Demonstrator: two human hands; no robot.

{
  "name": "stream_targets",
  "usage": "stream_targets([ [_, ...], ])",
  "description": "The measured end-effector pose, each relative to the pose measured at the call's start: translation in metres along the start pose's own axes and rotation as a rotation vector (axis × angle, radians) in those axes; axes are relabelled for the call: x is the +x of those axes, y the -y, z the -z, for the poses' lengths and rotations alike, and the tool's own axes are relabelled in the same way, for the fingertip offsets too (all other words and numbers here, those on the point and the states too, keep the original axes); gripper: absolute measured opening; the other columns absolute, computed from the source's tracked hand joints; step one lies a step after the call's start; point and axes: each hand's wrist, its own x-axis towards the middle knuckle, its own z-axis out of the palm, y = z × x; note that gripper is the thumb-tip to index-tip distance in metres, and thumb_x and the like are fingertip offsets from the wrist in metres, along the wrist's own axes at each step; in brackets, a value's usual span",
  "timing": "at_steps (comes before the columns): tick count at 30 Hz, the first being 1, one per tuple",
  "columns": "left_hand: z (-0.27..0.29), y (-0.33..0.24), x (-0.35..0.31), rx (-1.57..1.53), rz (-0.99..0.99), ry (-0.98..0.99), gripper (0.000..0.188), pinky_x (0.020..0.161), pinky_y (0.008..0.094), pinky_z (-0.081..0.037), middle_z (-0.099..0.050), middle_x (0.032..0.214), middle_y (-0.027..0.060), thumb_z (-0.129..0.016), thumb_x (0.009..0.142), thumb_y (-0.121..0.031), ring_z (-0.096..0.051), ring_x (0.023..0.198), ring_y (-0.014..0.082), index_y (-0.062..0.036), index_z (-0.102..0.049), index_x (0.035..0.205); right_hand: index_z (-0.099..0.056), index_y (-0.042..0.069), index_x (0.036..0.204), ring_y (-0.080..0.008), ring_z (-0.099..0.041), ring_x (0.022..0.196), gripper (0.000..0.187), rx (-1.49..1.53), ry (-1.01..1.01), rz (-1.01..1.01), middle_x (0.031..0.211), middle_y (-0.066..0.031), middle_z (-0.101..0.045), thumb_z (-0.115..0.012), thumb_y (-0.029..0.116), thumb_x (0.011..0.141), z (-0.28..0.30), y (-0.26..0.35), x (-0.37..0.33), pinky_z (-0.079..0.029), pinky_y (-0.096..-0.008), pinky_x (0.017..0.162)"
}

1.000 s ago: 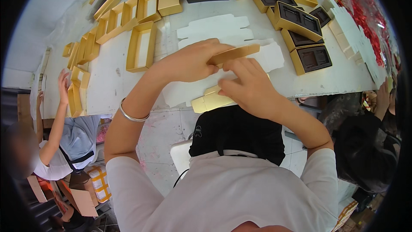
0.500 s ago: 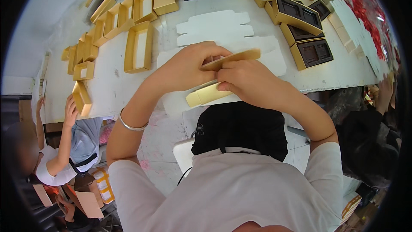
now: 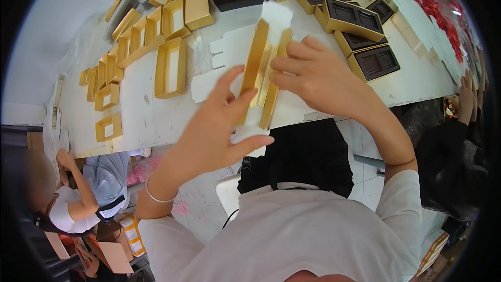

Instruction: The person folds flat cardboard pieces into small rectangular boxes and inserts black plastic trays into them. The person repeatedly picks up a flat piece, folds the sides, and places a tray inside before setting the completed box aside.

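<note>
while two hands (image 3: 209, 133) (image 3: 321, 78) flank it, one gold carton (image 3: 254, 55) stands part-folded

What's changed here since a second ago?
The partly folded gold carton has swung from crosswise to lengthwise. Your left hand has drawn back toward you, spread open; your right hand is at the carton's right side. At left, a co-worker's hand has let go of a small gold box. The dark trays at right stayed put.

pale wall (image 3: 31, 81) left | white worktable (image 3: 138, 125) | light tiled floor (image 3: 202, 190), pink scraps (image 3: 182, 208) | white seat (image 3: 226, 192)
</note>
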Motion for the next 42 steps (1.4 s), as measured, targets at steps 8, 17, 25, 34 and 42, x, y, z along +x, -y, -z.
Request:
stream_targets([
  [8, -0.015, 0.002, -0.005, -0.164, 0.019, 0.13, 0.072, 0.075, 0.0326, -0.049, -0.021, 0.153, 0.018, -0.08, 0.073, -0.026, -0.052, 0.089, 0.0215, 0.003, -0.05, 0.132, -0.055, 0.004, 0.091, -0.0297, -0.055, 0.081, 0.024, 0.644, 0.042, -0.112, 0.103, -0.0124, -0.052, -0.071, 0.012, 0.075, -0.02, 0.033, -0.035, -0.046, -0.0407, 0.072],
  [17, -0.024, 0.026, -0.001, -0.111, -0.225, 0.149, 0.058, 0.068, 0.0289, -0.052, -0.054, 0.124, 0.009, -0.079, 0.067, -0.004, -0.058, 0.085, 0.0203, -0.0049, -0.058, 0.121, -0.045, 0.002, 0.076, -0.0278, -0.048, 0.073, 0.027, 0.895, 0.017, -0.232, 0.087, -0.0094, -0.046, -0.072, 0.005, 0.077, -0.027, 0.023, -0.041, -0.041, -0.0365, 0.064],
  [25, -0.069, 0.002, 0.004, -0.15, -0.063, -0.254, 0.021, 0.053, 0.03, -0.043, -0.06, 0.078, 0.0, -0.075, 0.068, -0.004, -0.053, 0.064, 0.0196, -0.0089, -0.063, 0.085, -0.043, 0.004, 0.095, -0.0351, -0.055, 0.083, 0.03, 0.866, 0.232, -0.329, 0.097, -0.0117, -0.049, -0.068, 0.003, 0.08, -0.01, 0.031, -0.024, -0.043, -0.0419, 0.067],
  [34, -0.079, 0.01, 0.005, -0.085, -0.144, -0.346, 0.012, 0.05, 0.0301, -0.038, -0.052, 0.068, 0.0008, -0.074, 0.07, -0.007, -0.048, 0.059, 0.0189, -0.0106, -0.066, 0.079, -0.046, 0.006, 0.123, -0.0333, -0.058, 0.089, 0.054, 0.857, 0.239, -0.371, 0.12, -0.0137, -0.052, -0.061, -0.009, 0.074, 0.0, 0.04, -0.04, -0.047, -0.0382, 0.072],
  [42, -0.061, 0.003, 0.006, -0.428, -0.076, -0.179, 0.021, 0.055, 0.0263, -0.043, -0.06, 0.078, 0.0024, -0.071, 0.081, -0.014, -0.055, 0.065, 0.0159, -0.0056, -0.062, 0.098, -0.058, -0.003, 0.115, -0.0289, -0.061, 0.089, 0.049, 0.602, -0.281, -0.182, 0.114, -0.0155, -0.061, -0.067, -0.006, 0.067, -0.037, 0.053, -0.065, -0.049, -0.0372, 0.075],
])
